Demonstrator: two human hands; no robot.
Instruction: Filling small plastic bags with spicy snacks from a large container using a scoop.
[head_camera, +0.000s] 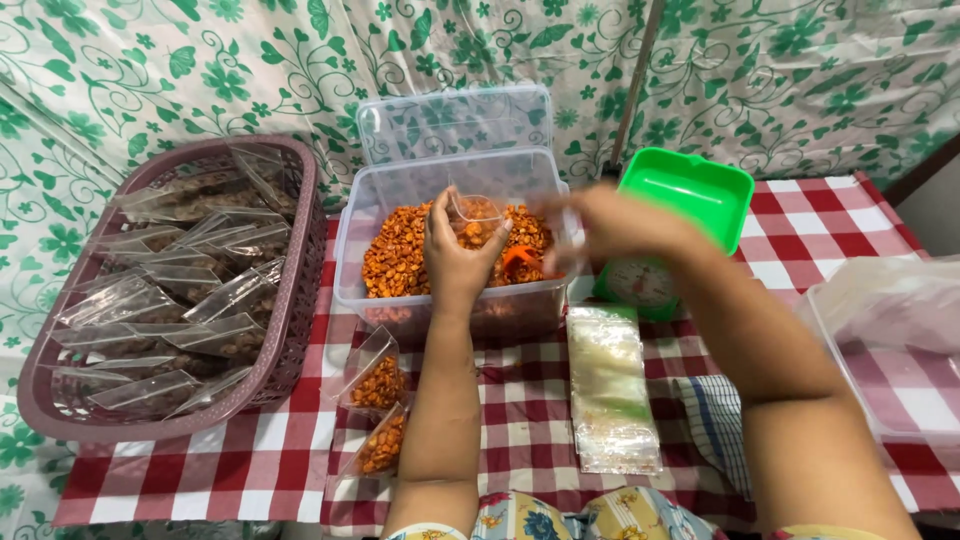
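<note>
Left hand (455, 255) grips small clear bag (477, 212) over tub (350, 250) of orange snack — right hand (610, 222) blurred, grip unclear.

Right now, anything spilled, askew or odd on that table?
Nothing spilled. Two filled bags lie loose on the tablecloth beside the basket, not in it. The left hand holds a small clear bag over the snack tub; the right hand is motion-blurred, so its grip is unclear.

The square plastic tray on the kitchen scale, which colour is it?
Bright green; the square plastic tray shows clearly in the head view.
</note>
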